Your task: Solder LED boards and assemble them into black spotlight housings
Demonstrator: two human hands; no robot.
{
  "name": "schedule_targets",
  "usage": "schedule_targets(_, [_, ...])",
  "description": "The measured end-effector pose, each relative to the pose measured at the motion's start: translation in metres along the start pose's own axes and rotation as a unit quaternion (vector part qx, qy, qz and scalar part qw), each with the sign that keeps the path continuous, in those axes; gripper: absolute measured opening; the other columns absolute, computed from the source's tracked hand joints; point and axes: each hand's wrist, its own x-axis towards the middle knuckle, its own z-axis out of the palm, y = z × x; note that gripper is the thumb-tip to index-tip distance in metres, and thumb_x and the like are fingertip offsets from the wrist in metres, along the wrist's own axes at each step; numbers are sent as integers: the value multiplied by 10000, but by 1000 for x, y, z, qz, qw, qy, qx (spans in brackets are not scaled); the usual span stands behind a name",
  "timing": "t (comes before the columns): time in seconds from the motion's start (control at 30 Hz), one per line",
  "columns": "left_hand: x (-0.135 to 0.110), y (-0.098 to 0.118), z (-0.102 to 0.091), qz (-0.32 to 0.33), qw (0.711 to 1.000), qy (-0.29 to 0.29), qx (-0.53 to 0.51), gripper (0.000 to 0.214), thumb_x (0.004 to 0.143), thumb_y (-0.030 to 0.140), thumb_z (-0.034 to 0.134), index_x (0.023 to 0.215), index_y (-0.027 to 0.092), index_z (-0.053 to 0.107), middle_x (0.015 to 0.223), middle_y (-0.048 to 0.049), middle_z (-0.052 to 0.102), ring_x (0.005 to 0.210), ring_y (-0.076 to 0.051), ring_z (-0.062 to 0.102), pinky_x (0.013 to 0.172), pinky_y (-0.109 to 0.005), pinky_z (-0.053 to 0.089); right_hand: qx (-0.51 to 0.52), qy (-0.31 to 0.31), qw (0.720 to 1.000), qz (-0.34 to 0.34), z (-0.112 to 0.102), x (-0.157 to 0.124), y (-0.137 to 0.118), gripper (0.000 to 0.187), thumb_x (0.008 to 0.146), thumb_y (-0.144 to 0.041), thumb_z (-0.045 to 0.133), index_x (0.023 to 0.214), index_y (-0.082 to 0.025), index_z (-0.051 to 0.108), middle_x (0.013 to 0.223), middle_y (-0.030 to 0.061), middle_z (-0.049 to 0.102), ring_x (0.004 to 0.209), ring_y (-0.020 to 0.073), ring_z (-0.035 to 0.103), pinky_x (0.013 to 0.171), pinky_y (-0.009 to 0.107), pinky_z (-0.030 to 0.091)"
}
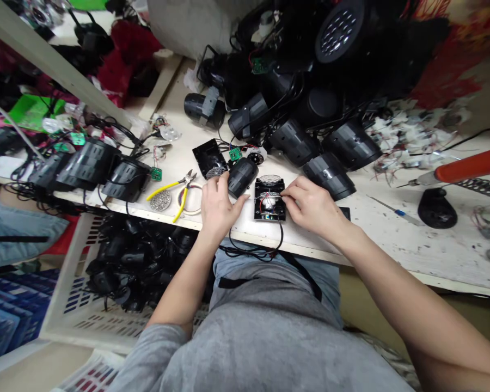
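My left hand (218, 207) lies at the table's front edge, its fingers curled against a black cylindrical lamp housing (242, 177). Just right of it sits an open square black lamp base (269, 200) with wires and a round lens inside. My right hand (310, 204) rests on the base's right side, fingertips pinched at the parts within. What those fingertips hold is too small to make out. A black cable runs from the base over the table edge toward my lap.
Yellow-handled cutters (178, 189) lie left of my left hand. Several black lamp housings (330, 174) are piled behind. A soldering iron (465, 170) and a small screwdriver (396, 211) lie to the right. A white crate (81, 305) of black parts stands below left.
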Motion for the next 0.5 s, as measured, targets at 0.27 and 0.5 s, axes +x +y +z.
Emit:
schedule_targets(0.27, [1,4,6,-45,994,82,-57,554,710,334,782,1186,161,559,1134,-131,618,1074,-301,606,956,-438,519,28,91,993,68,-39,1,10,164,934,-289,583,912,-213,726,885,61,694,814,215,670,734,382,561])
schedule_targets(0.5, [4,38,-32,22,966,237,-105,632,775,489,753,1247,171,477,1204,-132,571,1180,-291,576,969,-431,525,180,117,975,62,-49,32,-33,420,870,-484,701,1221,-256,664,1171,81,652,1010,241,683,853,417,612])
